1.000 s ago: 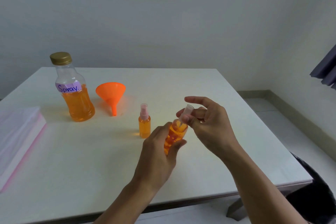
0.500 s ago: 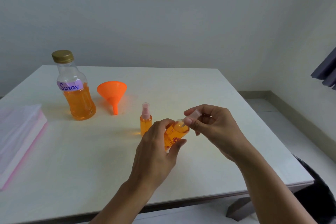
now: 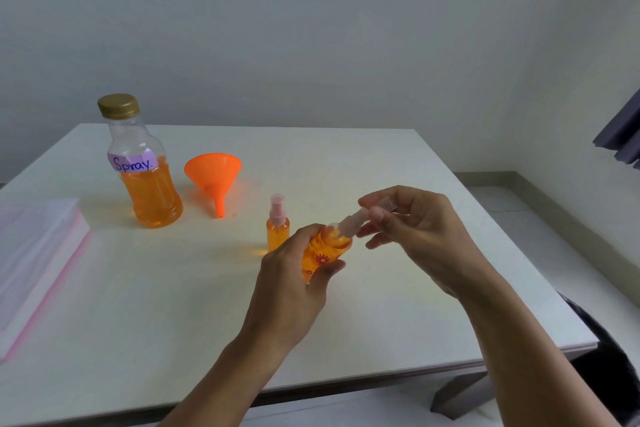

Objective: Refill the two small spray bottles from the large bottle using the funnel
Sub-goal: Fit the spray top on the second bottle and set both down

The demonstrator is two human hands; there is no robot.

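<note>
My left hand (image 3: 294, 284) grips a small orange spray bottle (image 3: 323, 253) with a flower print, tilted to the right above the table. My right hand (image 3: 415, 232) pinches its pale pink spray top (image 3: 356, 218) at the neck. A second small spray bottle (image 3: 277, 229) with a pink top stands upright just left of my hands. The large bottle (image 3: 145, 180), gold cap on, labelled "Spray" and about half full of orange liquid, stands at the back left. The orange funnel (image 3: 214, 173) lies on its side beside it, spout toward me.
The white table (image 3: 138, 305) ends at its near edge just below my forearms and at its right edge beside my right arm. A stack of white sheets with a pink edge (image 3: 34, 253) lies at the left. A dark curtain (image 3: 623, 135) hangs at far right.
My right hand has shifted its grip on the spray top, from a loose finger hold to a pinch at the neck. The held bottle stays tilted in my left hand.
</note>
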